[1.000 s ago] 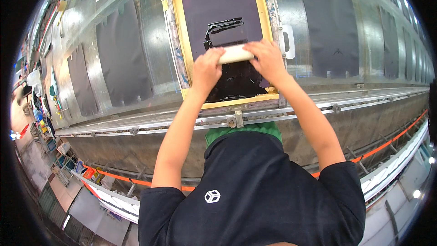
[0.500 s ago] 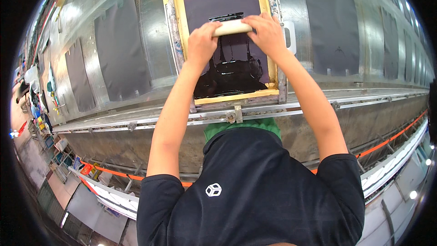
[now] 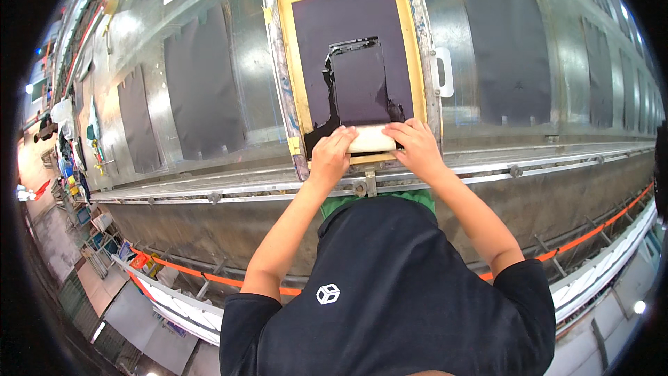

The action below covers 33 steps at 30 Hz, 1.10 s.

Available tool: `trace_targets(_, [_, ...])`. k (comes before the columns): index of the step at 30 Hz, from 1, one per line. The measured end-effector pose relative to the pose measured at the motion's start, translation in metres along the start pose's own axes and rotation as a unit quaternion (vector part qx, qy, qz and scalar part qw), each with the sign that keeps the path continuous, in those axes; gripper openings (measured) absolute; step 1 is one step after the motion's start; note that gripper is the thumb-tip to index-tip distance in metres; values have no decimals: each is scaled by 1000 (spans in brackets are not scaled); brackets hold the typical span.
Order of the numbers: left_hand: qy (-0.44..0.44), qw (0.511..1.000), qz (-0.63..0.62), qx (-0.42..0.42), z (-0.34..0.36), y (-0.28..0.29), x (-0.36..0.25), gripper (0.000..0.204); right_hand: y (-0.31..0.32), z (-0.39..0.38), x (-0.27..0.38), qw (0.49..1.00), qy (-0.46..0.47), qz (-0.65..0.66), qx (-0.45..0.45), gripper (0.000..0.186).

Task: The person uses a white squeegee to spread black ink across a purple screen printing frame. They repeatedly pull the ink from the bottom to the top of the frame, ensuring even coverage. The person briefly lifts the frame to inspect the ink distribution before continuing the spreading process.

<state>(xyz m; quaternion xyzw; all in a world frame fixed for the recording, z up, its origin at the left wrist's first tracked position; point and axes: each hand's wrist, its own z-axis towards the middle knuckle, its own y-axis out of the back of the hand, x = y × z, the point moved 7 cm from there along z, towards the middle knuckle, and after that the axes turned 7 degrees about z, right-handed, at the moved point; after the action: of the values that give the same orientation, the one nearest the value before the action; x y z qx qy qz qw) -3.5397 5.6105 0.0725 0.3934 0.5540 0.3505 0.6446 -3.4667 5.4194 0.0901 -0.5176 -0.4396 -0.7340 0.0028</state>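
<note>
Both hands grip a pale squeegee (image 3: 372, 139) at the near end of a screen printing frame (image 3: 422, 49). Around its left end my left hand (image 3: 332, 155) is closed, and my right hand (image 3: 417, 148) is closed around the right end. The squeegee's lower edge is hidden. Across the dark purple mesh (image 3: 313, 18) runs a wet outline of black ink (image 3: 330, 94), around a thinly wiped rectangle. Yellow tape (image 3: 298, 94) borders the mesh inside the worn frame. What lies under the mesh cannot be made out.
Dark fabric panels (image 3: 203, 84) lie on the long metal table to the left. More stand in a row to the right, the nearest panel (image 3: 506, 49) bearing a small dark mark. A white handle (image 3: 443, 72) sticks out beside the frame. A metal rail (image 3: 473, 173) follows the table's near edge.
Both hands have pulled the squeegee toward me, from the mesh's middle to its near end. The ink pool there is mostly out of sight now, and a wiped rectangle shows behind.
</note>
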Motion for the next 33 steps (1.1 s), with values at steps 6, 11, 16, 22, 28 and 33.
trace_targets(6, [77, 992, -88, -39, 87, 28, 42, 38, 98, 35, -129, 950, -141, -41, -276, 45])
trace_targets(11, [115, 991, -47, -41, 126, 36, 59, 38, 64, 71, -186, 874, -262, 346, -219, 34])
trace_targets(16, [52, 987, -49, -141, 91, 19, 51, 38, 70, 87, -177, 892, -238, 288, -256, 23])
trace_targets(22, [10, 992, -6, -127, 3, 22, 18, 50, 101, 99, -120, 910, -235, 149, -308, 19])
trace_targets(28, [31, 994, 59, -92, -93, 60, 67, 52, 13, 143, -60, 904, -215, 195, -314, 21])
trace_targets(33, [69, 993, 65, -74, -158, 122, 181, 58, -117, 193, 6, 909, -194, 194, -313, 22])
